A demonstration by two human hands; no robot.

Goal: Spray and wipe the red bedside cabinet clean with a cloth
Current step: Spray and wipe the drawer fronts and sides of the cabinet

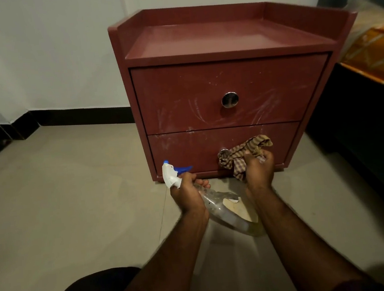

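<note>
Red bedside cabinet (pixel 180 92) = the task's thing. It stands on the floor (pixel 73 193) w/ its back to the wall, straight ahead of the person, both drawers shut. White smears & streaks run across both drawer fronts, esp. round the upper knob (pixel 229 99). The cabinet top looks dull; can't tell if it's wet.

Left hand (pixel 186 193) is low, in front of the cabinet's btm left corner, grip curled round the neck of the spray bottle (pixel 216 202). The white-and-blue trigger head (pixel 171 174) is the end nearest the cabinet, and the bottle body trails back away from it, tilted almost flat. That's prob. so the nozzle faces the low front panel w/o raising the arm. Finger on the trigger or not: can't tell.

Right hand (pixel 258 169) is just in front of the cabinet's lower drawer, right of the lower knob (pixel 223 152), grip bunched tight round a checked cloth (pixel 241 154). Cloth is wadded, w/ loose ends poking up & hanging down. It overlaps the knob's edge in view, but contact w/ the drawer face can't be confirmed. Wadding prob. gives a thick pad to rub w/.

Judgement: the lower drawer is the step in hand, and the smears on both fronts suggest wiping isn't done. The bed (pixel 378 54) sits close by the cabinet's right side, so that flank will be tight to reach.
</note>
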